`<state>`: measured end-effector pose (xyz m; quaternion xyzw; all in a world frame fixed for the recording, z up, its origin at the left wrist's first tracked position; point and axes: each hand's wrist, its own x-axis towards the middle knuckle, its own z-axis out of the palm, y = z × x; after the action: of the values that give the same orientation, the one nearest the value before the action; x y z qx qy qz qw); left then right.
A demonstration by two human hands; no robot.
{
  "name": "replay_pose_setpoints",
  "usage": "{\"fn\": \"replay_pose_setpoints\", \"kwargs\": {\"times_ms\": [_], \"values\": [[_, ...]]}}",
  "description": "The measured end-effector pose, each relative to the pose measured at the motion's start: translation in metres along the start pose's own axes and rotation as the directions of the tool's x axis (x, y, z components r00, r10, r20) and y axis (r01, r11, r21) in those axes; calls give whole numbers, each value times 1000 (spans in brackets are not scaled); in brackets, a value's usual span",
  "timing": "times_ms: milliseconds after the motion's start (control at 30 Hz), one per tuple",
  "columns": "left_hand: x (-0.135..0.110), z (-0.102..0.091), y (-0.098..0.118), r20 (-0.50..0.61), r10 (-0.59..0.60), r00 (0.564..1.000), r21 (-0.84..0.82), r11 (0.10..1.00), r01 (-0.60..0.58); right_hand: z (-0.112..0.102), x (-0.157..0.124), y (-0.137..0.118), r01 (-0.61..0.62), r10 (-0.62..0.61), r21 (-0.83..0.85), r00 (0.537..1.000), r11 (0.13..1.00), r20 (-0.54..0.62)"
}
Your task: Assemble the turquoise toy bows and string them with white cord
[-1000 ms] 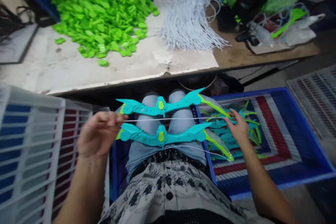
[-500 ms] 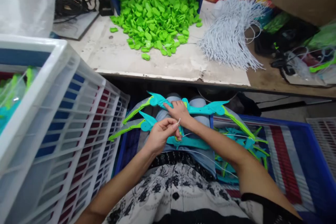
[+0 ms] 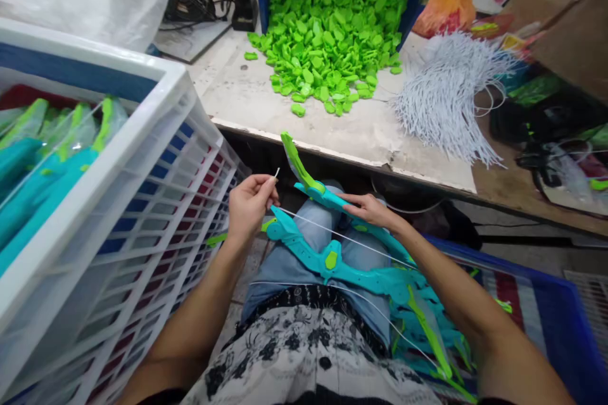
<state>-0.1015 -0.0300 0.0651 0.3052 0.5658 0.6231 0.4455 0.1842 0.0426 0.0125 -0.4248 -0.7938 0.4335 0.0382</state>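
Observation:
Two teal toy bows with green tips lie across my lap. My left hand (image 3: pixel 249 202) pinches the end of a white bowstring (image 3: pixel 332 233), pulled taut and up toward the left. My right hand (image 3: pixel 373 210) is closed on the middle of the upper bow (image 3: pixel 327 197), whose green tip points up toward the table edge. The lower bow (image 3: pixel 332 259) rests on my thighs with its own string slack below it.
A white slatted crate (image 3: pixel 142 158) on my left holds bagged teal bows. A blue crate (image 3: pixel 546 304) with more bows sits at my right. On the table (image 3: pixel 247 101) lie a heap of green plastic parts (image 3: pixel 327 31) and a bundle of white strings (image 3: pixel 446 101).
My hands have parted: the left rose to the left with the string end, the right tilted the upper bow so its tip points up. The view swung further left.

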Motion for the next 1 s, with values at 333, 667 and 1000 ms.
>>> {"fn": "replay_pose_setpoints", "kwargs": {"times_ms": [333,667,1000], "values": [[53,16,11,109,127,986,154,978,-143,3,-5,-2,-37,37,-25,999,999,-9],[59,15,18,151,170,974,276,939,-206,4,-5,-4,-38,37,-66,999,997,-27],[66,19,24,264,129,956,48,988,-146,6,-13,-16,-43,38,-158,999,987,-30]]}}
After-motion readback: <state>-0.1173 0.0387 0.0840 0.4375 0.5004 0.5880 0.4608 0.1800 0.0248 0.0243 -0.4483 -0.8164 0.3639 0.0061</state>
